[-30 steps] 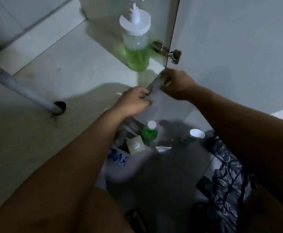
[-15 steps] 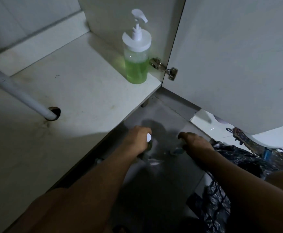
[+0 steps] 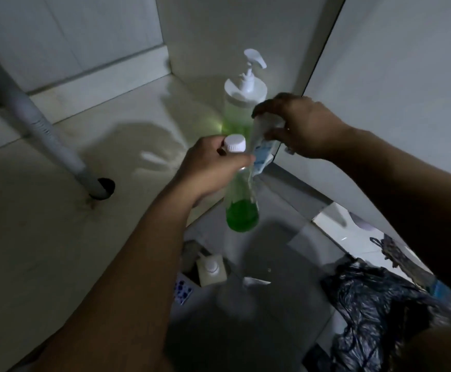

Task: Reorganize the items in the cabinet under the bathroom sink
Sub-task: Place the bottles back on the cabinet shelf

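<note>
A pale, stained cabinet shelf (image 3: 58, 237) carries a clear pump bottle of green liquid (image 3: 242, 108) at its two o'clock corner; the grey floor (image 3: 272, 264) below holds a small cream bottle (image 3: 211, 270) at seven o'clock and a crumpled black plastic bag (image 3: 374, 312) at four o'clock

— What's different from half a second ago?
— Both hands were down at the floor. Now the left hand (image 3: 208, 167) holds up a green-liquid bottle (image 3: 242, 200), the right hand (image 3: 302, 127) a crumpled tube (image 3: 262, 146), over the cabinet shelf (image 3: 58, 210)'s front edge.
</note>
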